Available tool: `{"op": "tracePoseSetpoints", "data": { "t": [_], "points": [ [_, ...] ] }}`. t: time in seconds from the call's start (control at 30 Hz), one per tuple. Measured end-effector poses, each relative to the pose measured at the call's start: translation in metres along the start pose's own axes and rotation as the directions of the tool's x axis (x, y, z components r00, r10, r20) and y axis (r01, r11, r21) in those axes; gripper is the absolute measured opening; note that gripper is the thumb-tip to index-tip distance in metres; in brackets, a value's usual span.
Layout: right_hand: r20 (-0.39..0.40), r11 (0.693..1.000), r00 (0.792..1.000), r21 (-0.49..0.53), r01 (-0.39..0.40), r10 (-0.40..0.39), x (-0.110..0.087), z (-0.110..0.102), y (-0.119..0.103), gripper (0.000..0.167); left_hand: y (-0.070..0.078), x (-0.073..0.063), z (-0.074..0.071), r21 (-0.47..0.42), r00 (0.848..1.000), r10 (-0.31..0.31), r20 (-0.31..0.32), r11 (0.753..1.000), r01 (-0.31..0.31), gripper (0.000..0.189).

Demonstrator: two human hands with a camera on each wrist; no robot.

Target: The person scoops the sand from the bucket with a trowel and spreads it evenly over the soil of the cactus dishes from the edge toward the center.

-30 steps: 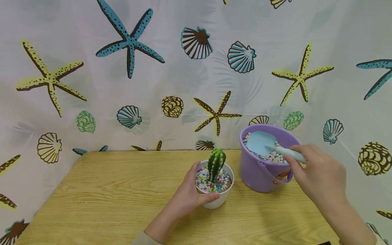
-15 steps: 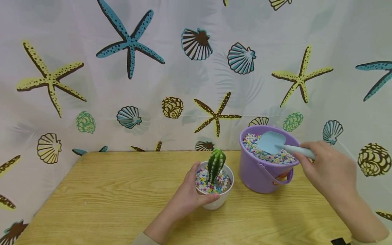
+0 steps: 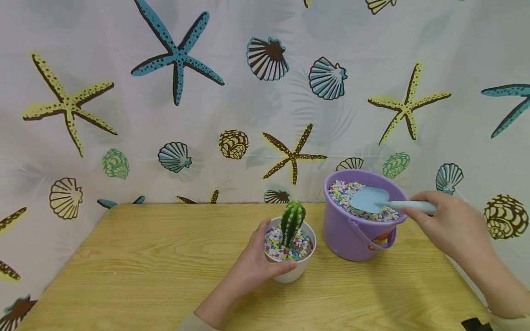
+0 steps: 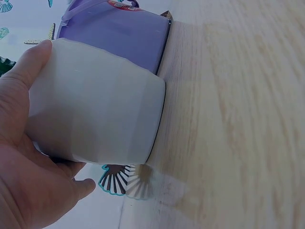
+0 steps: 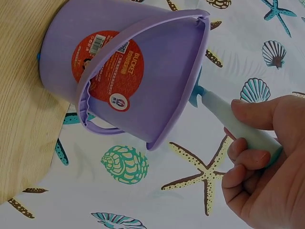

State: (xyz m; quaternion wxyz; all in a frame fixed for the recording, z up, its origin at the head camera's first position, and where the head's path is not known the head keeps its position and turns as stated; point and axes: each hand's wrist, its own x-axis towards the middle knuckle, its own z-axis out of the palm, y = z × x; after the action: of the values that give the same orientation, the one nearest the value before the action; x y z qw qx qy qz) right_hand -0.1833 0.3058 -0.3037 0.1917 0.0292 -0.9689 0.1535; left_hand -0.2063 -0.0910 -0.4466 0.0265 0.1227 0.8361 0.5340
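Observation:
My left hand (image 3: 252, 266) grips a white flower pot (image 4: 95, 102) from its left side, fingers behind and thumb across the front rim. A green cactus (image 3: 292, 223) stands in the pot among colourful pebbles (image 3: 275, 246). To the right, my right hand (image 3: 455, 223) holds the handle of a light blue toy shovel (image 3: 370, 199). The shovel's blade lies over the pebbles inside a purple bucket (image 3: 352, 239); whether it touches them I cannot tell. In the right wrist view, thumb and curled fingers wrap the pale handle (image 5: 238, 124), and the bucket's rim hides most of the blade.
Pot and bucket stand close together on a wooden table (image 3: 145, 257). The bucket's carrying handle (image 5: 143, 33) hangs down its outer side. Behind the table hangs a white cloth (image 3: 207, 115) printed with starfish and shells.
My right hand has moved to the right, drawing the shovel's blade across the bucket from its left side toward the middle. The left hand and the pot stay in place.

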Motion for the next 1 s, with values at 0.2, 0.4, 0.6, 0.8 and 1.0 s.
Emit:
{"op": "tracePoseSetpoints", "data": {
  "t": [0.2, 0.4, 0.6, 0.8, 1.0],
  "points": [
    [0.08, 1.0, 0.997, 0.003, -0.012, 0.011, 0.005, -0.006, 0.007, 0.046, 0.0, 0.0, -0.001, 0.003, 1.0, 0.003, 0.006, 1.0, -0.003, 0.13],
    [0.149, 1.0, 0.989, -0.007, -0.006, 0.007, 0.012, -0.013, 0.015, 0.045, 0.0, 0.0, -0.001, 0.006, 1.0, 0.002, 0.002, 1.0, -0.002, 0.129],
    [0.22, 1.0, 0.975, 0.002, -0.028, 0.027, 0.016, -0.018, 0.02, 0.045, 0.001, 0.0, -0.001, 0.014, 1.0, -0.002, 0.002, 1.0, 0.002, 0.129],
    [0.272, 0.999, 0.961, 0.015, -0.049, 0.044, 0.018, -0.022, 0.02, 0.049, 0.0, 0.0, -0.001, 0.019, 1.0, 0.002, 0.001, 1.0, -0.002, 0.128],
    [0.29, 0.998, 0.955, -0.001, -0.062, 0.059, 0.021, -0.022, 0.016, 0.054, 0.001, -0.001, 0.0, 0.023, 1.0, 0.002, 0.0, 1.0, -0.002, 0.129]
  ]
}}
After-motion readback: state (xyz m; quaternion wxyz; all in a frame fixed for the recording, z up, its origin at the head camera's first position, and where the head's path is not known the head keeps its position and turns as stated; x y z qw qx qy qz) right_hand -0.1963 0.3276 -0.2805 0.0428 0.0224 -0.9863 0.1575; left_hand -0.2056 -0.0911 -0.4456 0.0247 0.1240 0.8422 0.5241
